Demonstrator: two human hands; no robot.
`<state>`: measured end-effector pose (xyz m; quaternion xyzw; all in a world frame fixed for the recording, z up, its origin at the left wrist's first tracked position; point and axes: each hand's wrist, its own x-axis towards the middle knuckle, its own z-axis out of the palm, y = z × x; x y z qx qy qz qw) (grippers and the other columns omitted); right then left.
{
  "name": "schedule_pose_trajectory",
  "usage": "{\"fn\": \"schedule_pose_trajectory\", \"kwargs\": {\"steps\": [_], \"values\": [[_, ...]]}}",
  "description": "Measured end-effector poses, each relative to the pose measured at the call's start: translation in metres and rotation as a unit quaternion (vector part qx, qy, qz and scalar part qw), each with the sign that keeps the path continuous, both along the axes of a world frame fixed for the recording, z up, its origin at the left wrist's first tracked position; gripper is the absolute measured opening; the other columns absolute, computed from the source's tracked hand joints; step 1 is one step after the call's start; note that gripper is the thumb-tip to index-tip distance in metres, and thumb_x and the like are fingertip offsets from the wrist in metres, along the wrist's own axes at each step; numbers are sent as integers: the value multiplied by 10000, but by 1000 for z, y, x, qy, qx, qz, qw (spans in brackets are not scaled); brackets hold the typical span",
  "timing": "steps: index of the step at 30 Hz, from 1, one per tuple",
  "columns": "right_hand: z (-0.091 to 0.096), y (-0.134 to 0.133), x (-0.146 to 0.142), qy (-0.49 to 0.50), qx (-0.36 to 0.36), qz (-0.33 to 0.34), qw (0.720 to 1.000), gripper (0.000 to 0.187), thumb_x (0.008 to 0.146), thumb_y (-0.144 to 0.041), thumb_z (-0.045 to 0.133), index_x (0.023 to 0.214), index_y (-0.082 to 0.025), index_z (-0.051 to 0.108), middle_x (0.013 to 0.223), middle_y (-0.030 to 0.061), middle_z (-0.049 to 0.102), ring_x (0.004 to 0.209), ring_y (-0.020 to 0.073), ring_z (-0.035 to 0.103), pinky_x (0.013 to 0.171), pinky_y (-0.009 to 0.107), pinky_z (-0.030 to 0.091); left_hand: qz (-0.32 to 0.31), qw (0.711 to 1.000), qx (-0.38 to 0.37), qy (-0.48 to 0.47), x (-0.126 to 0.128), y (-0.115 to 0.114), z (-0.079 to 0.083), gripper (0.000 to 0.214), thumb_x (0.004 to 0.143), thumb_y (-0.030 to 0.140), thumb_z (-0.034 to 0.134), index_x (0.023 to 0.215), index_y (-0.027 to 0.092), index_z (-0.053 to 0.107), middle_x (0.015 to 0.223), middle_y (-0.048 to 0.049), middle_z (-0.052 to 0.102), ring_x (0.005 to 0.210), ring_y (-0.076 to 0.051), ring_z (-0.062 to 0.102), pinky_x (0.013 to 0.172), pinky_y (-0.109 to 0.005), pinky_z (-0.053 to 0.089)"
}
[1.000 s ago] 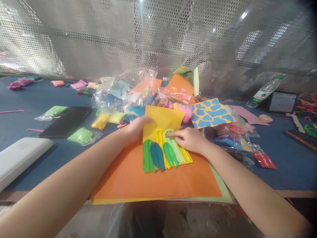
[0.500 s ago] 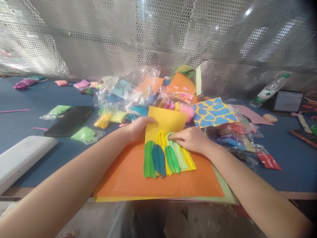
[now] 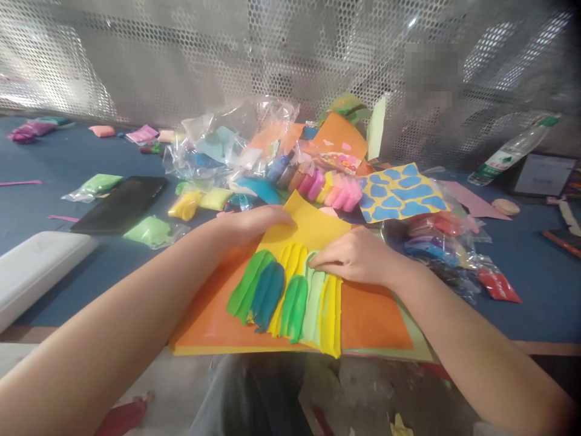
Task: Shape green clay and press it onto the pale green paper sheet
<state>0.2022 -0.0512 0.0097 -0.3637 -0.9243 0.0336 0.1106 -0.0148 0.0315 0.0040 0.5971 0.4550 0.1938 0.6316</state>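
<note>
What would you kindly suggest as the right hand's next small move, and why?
I would probably press lightly along the rim of the long, pale green, round-topped clay strip. The right hand has its fingertips at that rim near the top, and the left hand has its thumb over the edge of the flat yellow paper sheet, which should help steady it.

- Yellow card [image 3: 318,219], centre — smooth, matt paper
- Clay-like strips [image 3: 294,306], centre: ridged, faintly shiny
- Bottle [image 3: 511,152], upper right: clear, glossy plastic
- Bag [image 3: 193,148], upper centre: thin, crinkled, shiny plastic
- Screen [image 3: 181,72], across the top — perforated, grey, metallic-looking
</note>
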Motion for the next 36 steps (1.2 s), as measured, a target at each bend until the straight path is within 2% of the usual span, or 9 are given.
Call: {"fn": "schedule_pose_trajectory", "kwargs": {"steps": [3,6,11,16,22,28,36], "values": [[1,-1,-1,0,-9,-6,1000,228,866,-197,563,874,-316,757,847,-88,764,741,131,713,593,237,397,-22,999,-29,-5,1,0,0,379,675,292,680,1040,208,621,1080,-32,687,976,-263,622,846,-366,477],[3,-4,-3,10,-60,-7,998,239,848,-171,568,909,-312,751,871,-92,762,754,121,707,623,227,413,-35,998,-47,-12,2,-1,1,438,677,277,680,1101,208,593,1080,-28,684,951,-243,626,839,-347,470],[5,-6,-5,18,-121,6,992,244,837,-165,565,926,-295,751,885,-78,762,748,121,698,652,223,433,-37,998,-47,-9,2,-2,1,404,676,289,672,1071,226,617,997,-4,695,921,-221,633,792,-307,471],[4,-5,-6,15,-119,2,993,228,855,-178,564,905,-292,754,891,-75,763,779,133,705,673,227,442,-27,999,-33,-2,1,-1,-1,398,671,314,666,1061,241,637,932,21,693,953,-220,635,758,-271,469],[5,-6,-8,20,-131,0,991,218,863,-186,566,907,-290,753,904,-73,762,772,134,705,678,224,449,-41,999,-32,-13,1,0,-1,410,669,293,685,1073,244,632,1036,-18,702,936,-235,648,778,-306,489],[5,-6,-9,20,-135,5,991,244,849,-162,567,896,-311,753,918,-100,758,786,131,704,676,231,436,-32,999,-22,-1,1,-2,2,379,669,298,685,1041,240,645,1022,-15,710,967,-251,646,800,-321,498],[5,-8,-9,33,-137,9,990,215,864,-200,571,912,-303,753,925,-80,760,783,131,705,669,225,435,-31,999,-30,2,2,-2,2,384,685,296,677,1059,222,642,1071,-30,702,974,-251,646,856,-340,488]]}}
